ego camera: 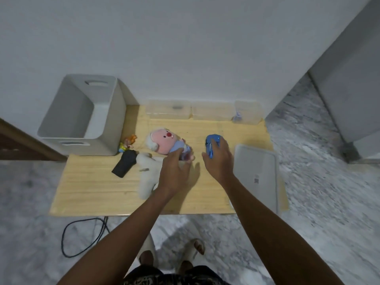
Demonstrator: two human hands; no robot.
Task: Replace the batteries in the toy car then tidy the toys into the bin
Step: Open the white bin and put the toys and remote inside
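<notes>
A blue toy car [211,141] sits on the low wooden table [98,190], with my right hand [219,159] closed over its near end. My left hand [175,170] reaches over the lower body of a pink-faced plush doll [162,144], fingers spread and touching its blue clothing. A cream plush toy [147,175] lies under my left wrist, partly hidden. A small metal piece [144,169] rests on the cream plush. The grey bin [107,128] stands at the table's back left, and nothing shows inside it.
A black remote-like object [124,163] and a small orange-yellow figure [128,143] lie beside the bin. Clear plastic boxes [205,113] line the wall. A grey lid [256,175] lies at the table's right. A black cable [82,237] loops on the marble floor.
</notes>
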